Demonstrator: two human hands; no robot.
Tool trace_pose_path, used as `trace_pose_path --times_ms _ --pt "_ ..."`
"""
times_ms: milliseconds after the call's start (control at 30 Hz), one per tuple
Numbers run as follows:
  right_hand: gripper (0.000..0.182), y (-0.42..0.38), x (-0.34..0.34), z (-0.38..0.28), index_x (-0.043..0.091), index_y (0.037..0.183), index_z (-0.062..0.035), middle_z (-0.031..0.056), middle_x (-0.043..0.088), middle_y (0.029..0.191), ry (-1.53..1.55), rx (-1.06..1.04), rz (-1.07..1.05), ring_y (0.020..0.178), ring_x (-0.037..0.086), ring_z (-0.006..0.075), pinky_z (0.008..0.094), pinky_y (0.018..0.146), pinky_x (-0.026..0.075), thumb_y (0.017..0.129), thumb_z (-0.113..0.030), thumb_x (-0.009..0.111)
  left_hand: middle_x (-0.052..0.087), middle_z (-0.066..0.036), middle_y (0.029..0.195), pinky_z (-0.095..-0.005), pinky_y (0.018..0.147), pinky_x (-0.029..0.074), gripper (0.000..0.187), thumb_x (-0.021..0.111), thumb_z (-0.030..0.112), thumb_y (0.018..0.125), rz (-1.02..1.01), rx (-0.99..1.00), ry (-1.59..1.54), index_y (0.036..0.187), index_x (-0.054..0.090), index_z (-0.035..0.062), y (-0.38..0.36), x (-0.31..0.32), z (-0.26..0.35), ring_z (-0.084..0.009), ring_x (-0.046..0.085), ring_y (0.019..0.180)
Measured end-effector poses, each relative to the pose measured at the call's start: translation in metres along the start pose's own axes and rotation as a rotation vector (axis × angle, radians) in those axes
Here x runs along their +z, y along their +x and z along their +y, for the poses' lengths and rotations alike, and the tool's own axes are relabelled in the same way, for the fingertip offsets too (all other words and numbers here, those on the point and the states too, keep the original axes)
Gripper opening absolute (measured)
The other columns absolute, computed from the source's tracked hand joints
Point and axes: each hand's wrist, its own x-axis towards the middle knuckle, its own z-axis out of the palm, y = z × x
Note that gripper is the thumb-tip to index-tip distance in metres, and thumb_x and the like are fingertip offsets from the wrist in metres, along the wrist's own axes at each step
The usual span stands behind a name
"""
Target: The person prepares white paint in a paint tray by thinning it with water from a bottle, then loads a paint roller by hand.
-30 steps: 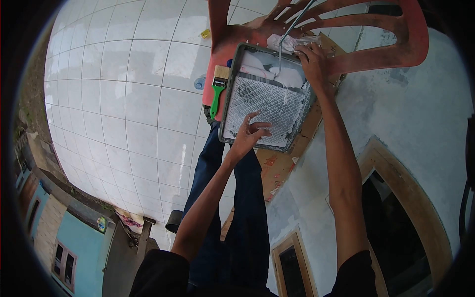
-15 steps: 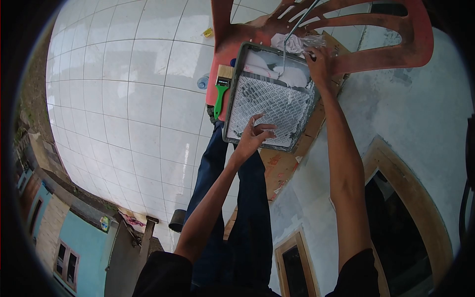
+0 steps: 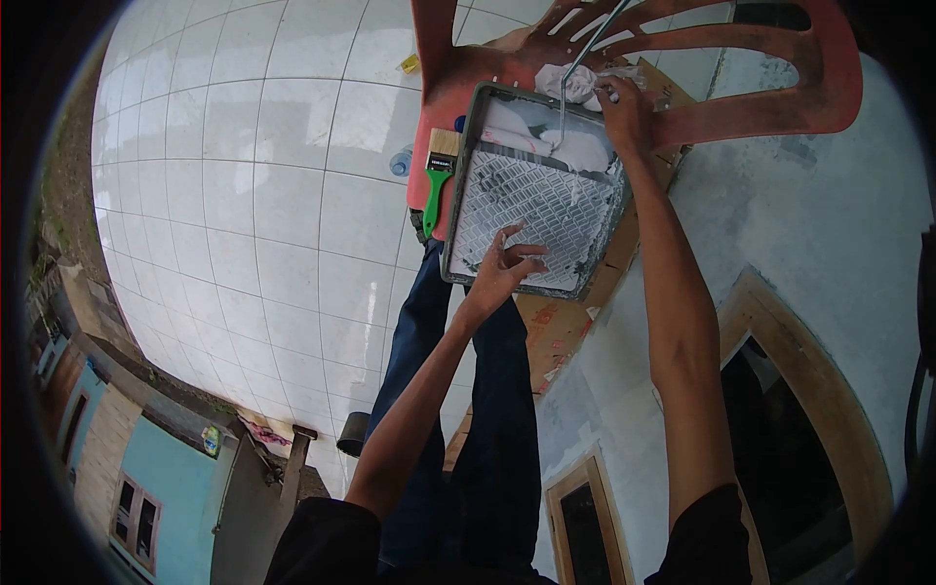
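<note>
A black paint tray point(image 3: 610, 229) with white paint over its ribbed slope rests on a red plastic chair point(image 3: 426, 146). In its well lies a paint roller point(image 3: 579, 151), its wire frame rising past the chair back. My left hand point(image 3: 502, 268) hovers over the tray's near edge, fingers spread and holding nothing. At the far right corner my right hand point(image 3: 626, 115) has its fingers pinched on a crumpled whitish plastic bag point(image 3: 577, 86); the fingers partly hide it. Left of the tray lies a flat brush point(image 3: 438, 185) with a green handle.
White floor tiles point(image 3: 288, 195) stretch to the left, with a clear plastic bottle point(image 3: 401, 162) beside the chair. Flattened cardboard point(image 3: 551, 336) lies along the grey wall point(image 3: 780, 224) at right. A dark bucket point(image 3: 352, 433) stands near my legs.
My right hand has shifted slightly at the bag, which looks more bunched up beside the fingers. My left hand, the tray and the roller stay nearly in place.
</note>
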Motion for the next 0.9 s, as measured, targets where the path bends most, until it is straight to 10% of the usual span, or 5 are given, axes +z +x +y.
trace_pose_path --times_ms 533,900 --pt "0.022 -0.001 -0.017 -0.017 0.066 0.102 -0.0102 0.0156 0.067 0.104 0.021 0.246 0.012 0.096 0.064 0.0302 0.039 0.079 0.048 0.082 -0.018 0.061 0.06 -0.016 0.12 -0.0345 0.084 0.046 0.057 0.047 0.015 0.093 -0.017 0.035 0.024 0.141 0.02 0.0008 0.008 -0.002 0.01 -0.0219 0.064 0.1" --pt "0.068 -0.124 -0.075 -0.142 0.023 0.144 -0.0037 0.0201 0.04 0.139 1.492 0.862 0.16 0.123 0.042 0.0314 0.0416 0.104 0.032 0.097 -0.052 0.033 0.054 -0.017 0.128 -0.0373 0.094 0.042 0.059 0.04 0.031 0.092 0.014 0.13 0.034 0.142 0.028 0.0027 0.015 0.002 0.048 -0.0251 0.055 0.115"
